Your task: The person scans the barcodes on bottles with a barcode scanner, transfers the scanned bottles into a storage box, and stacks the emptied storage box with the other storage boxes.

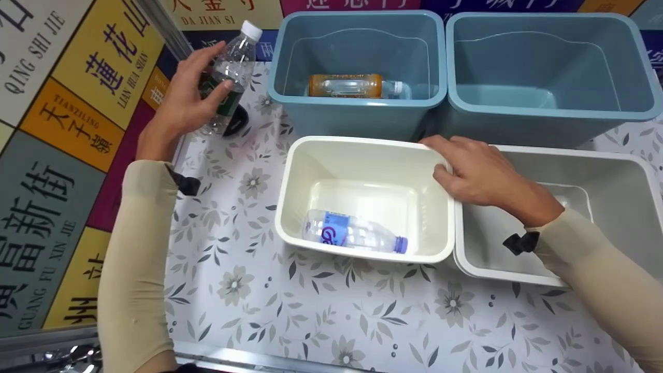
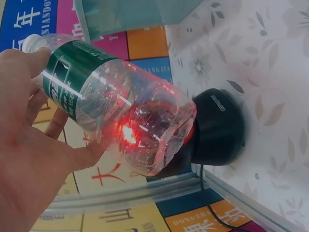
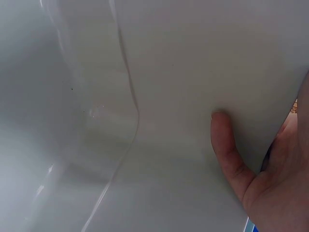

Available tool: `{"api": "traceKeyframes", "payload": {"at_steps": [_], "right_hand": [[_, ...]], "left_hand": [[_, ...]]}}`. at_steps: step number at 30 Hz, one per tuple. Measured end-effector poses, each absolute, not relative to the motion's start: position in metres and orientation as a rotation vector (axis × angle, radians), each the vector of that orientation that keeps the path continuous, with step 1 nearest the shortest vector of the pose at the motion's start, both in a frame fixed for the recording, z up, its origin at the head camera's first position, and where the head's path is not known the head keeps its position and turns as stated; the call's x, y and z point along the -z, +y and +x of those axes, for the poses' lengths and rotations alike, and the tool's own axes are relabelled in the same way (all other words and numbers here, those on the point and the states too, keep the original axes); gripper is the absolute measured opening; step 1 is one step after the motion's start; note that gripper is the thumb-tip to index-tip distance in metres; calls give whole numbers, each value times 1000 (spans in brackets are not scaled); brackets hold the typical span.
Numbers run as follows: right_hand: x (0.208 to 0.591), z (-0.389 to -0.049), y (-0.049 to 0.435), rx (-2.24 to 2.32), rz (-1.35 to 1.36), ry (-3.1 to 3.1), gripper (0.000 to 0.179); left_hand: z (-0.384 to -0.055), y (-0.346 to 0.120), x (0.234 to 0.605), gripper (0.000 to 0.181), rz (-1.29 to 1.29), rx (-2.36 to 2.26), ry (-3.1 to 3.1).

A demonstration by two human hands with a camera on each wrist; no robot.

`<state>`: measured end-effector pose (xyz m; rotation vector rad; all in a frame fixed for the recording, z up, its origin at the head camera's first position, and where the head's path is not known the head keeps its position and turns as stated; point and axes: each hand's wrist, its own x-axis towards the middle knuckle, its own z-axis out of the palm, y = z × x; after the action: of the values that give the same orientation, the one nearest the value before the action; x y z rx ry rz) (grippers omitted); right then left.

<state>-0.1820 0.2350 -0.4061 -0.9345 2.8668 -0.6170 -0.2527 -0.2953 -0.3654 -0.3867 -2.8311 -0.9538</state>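
Note:
My left hand [image 1: 189, 96] holds a clear plastic bottle [image 1: 235, 67] with a green label and white cap, tilted at the table's far left. In the left wrist view the bottle's base [image 2: 169, 140] overlaps a black device [image 2: 219, 125] with a cord, and red light shines through the plastic. My right hand [image 1: 474, 171] grips the cream bin [image 1: 365, 142] at its far right corner. In the right wrist view, the thumb [image 3: 226, 142] lies against a pale bin wall, the other fingers partly hidden. Inside the cream bin lies a clear bottle [image 1: 355, 233] with a blue label and purple cap.
Two blue bins stand along the back; the left one [image 1: 357, 102] contains an orange-labelled bottle [image 1: 347, 85]. Right of the cream bin is a grey-white bin [image 1: 621, 223], partly behind my right forearm. A lettered wall panel [image 1: 52, 181] borders the flower-patterned table [image 1: 248, 311] on the left.

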Motion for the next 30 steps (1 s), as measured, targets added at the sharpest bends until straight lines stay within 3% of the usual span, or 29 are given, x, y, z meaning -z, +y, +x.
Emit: {"api": "traceKeyframes", "payload": {"at_steps": [30], "right_hand": [[406, -182, 235, 605, -925, 2861, 50]], "left_hand": [[-255, -228, 332, 60, -612, 575, -2769]]}}
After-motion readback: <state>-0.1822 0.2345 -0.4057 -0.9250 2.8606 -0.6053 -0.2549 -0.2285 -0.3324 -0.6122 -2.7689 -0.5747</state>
